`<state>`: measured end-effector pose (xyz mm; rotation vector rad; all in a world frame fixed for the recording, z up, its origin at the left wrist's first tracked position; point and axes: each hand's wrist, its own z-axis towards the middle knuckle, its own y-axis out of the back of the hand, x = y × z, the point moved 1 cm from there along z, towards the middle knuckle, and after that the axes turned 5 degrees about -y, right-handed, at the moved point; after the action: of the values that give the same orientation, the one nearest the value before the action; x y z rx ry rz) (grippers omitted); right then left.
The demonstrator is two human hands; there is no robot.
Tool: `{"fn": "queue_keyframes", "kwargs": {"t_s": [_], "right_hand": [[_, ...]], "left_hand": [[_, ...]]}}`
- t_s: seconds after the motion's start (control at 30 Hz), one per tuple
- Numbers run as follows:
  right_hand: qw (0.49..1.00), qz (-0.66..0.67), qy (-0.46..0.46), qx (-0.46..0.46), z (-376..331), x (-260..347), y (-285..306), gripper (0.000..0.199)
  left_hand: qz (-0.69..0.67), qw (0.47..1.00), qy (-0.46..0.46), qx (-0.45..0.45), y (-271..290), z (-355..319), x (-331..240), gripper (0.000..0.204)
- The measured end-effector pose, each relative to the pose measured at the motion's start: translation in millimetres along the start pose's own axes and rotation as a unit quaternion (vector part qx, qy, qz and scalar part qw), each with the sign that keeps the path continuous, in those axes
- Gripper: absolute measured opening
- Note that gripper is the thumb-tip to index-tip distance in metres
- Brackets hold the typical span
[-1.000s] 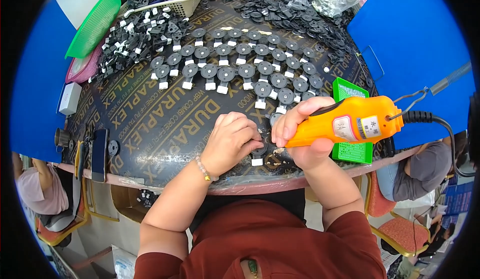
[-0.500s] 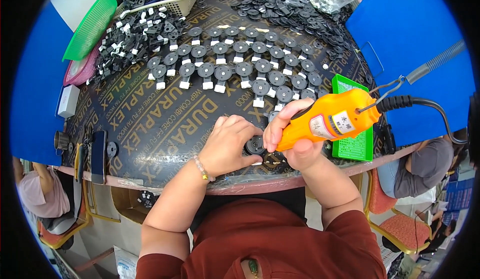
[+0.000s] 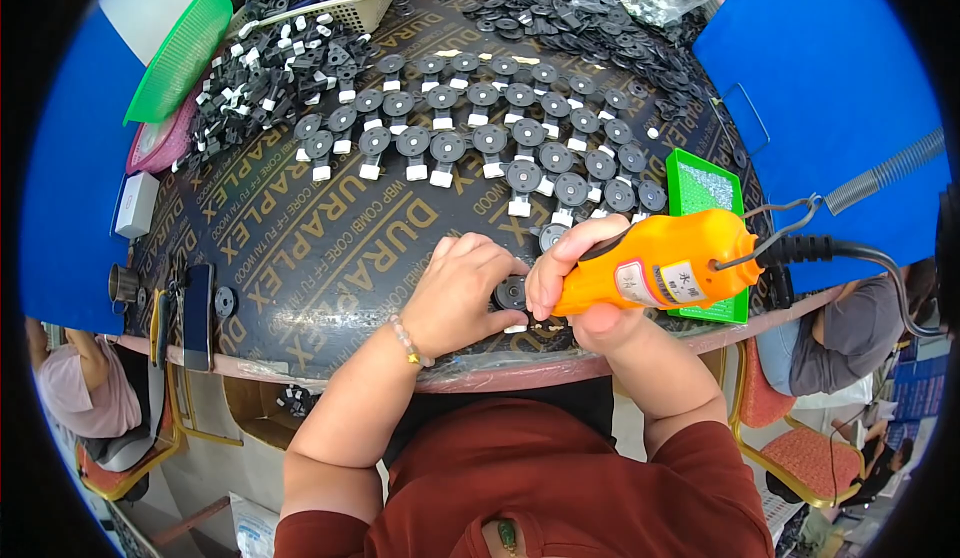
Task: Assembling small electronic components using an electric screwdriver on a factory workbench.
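Note:
My right hand (image 3: 585,276) is wrapped round an orange electric screwdriver (image 3: 660,263), which lies almost level and points left. Its tip is hidden behind my fingers, close beside a round black plastic disc (image 3: 510,293) at the table's near edge. Thumb and fingers of my left hand (image 3: 462,293) grip that disc from its left side, and a bit of white shows below it. Farther off stand rows of black discs joined to white-ended pieces (image 3: 447,146). One such assembly (image 3: 550,238) is just beyond my right hand.
A green tray (image 3: 740,303) of small parts stands right of the screwdriver, whose cable (image 3: 860,248) and coiled spring (image 3: 890,173) run right. Piles of black discs (image 3: 560,18) and white-ended pieces (image 3: 280,68) fill the far side. A phone (image 3: 198,308) lies left.
The screwdriver's rear end has swung lower, so it lies more level. My right hand tilted with it, while my left hand stays on the disc almost unmoved.

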<state>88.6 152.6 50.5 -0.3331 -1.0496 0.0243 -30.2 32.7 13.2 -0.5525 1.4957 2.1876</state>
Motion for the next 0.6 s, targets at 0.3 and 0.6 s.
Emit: {"fn": "queue_keyframes", "kwargs": {"t_s": [0.3, 0.6], "right_hand": [[0.997, -0.063, -0.036, 0.025, -1.1, -5.6, -0.2, 0.052], [0.991, 0.002, 0.082, -0.109, -10.8, 10.1, 25.3, 0.055]], "left_hand": [[0.019, 1.000, 0.004, 0.020, -4.0, 3.5, 2.7, 0.037], [0.017, 0.999, -0.001, 0.030, 3.9, 3.2, -9.4, 0.044]]}}
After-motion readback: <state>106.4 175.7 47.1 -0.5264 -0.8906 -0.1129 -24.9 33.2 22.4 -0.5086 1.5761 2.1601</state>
